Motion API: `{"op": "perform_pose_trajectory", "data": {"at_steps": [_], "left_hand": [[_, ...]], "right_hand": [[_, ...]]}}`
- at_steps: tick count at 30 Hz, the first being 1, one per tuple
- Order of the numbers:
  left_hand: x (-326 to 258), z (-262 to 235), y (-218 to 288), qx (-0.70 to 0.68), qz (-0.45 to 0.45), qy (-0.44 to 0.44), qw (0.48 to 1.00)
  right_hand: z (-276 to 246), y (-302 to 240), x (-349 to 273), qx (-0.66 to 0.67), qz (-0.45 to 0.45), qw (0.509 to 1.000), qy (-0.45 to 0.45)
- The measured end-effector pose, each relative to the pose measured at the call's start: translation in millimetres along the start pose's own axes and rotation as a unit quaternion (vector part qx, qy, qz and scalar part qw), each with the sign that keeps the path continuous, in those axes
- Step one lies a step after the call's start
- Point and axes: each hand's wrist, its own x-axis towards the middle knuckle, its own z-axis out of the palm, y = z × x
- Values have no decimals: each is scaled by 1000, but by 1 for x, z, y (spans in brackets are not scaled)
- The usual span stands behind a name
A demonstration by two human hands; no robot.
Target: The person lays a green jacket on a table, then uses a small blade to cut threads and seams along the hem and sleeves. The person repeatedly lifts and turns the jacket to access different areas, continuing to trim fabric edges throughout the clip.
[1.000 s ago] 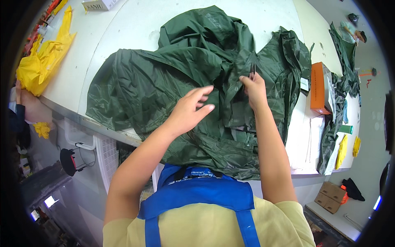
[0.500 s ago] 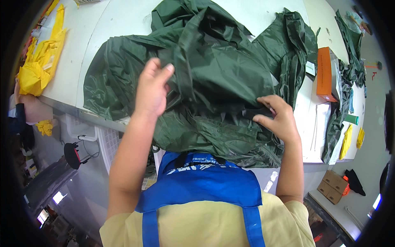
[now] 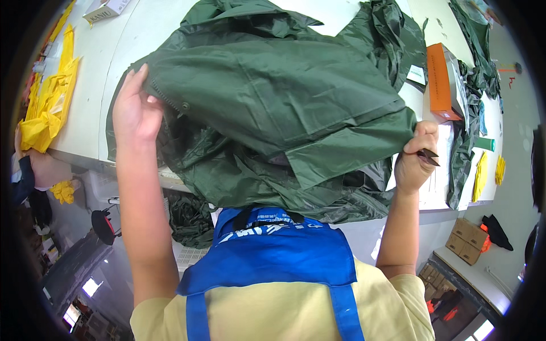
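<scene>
A large dark green raincoat [image 3: 273, 96] is held up over the white table [image 3: 114, 68], spread between both hands. My left hand [image 3: 133, 111] grips its left edge, by a small snap and a zipper line. My right hand [image 3: 416, 159] grips the right edge of a folded flap and also holds a small dark pair of snips [image 3: 427, 156], its points sticking out to the right. The lower folds of the raincoat hang over the table's near edge, above my blue apron [image 3: 273, 250].
More green garments [image 3: 472, 91] lie along the right side of the table with an orange box [image 3: 441, 82]. Yellow garments [image 3: 48, 96] are piled at the left, where another person's hand [image 3: 34, 162] rests. Cardboard boxes [image 3: 469, 241] sit on the floor at the right.
Both hands have moved apart and lifted the raincoat, spreading it wide. The left hand went to the far left edge; the right hand shifted right and up with the flap.
</scene>
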Motion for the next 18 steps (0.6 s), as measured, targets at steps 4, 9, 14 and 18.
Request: {"op": "perform_pose_trajectory", "data": {"at_steps": [4, 9, 14, 18], "left_hand": [[4, -14, -5, 0, -19, -18, 1000], [-11, -30, -22, -63, -66, -14, 996], [-43, -37, -60, -28, -57, 121, 991], [-71, -16, -85, -62, -91, -13, 994]], "right_hand": [[6, -4, -2, -2, -16, 1000, -4], [-5, -16, -4, -90, -68, 988, -109], [-15, -34, -3, -163, 122, 898, -389], [-4, -39, 27, -83, 211, 914, -337]]}}
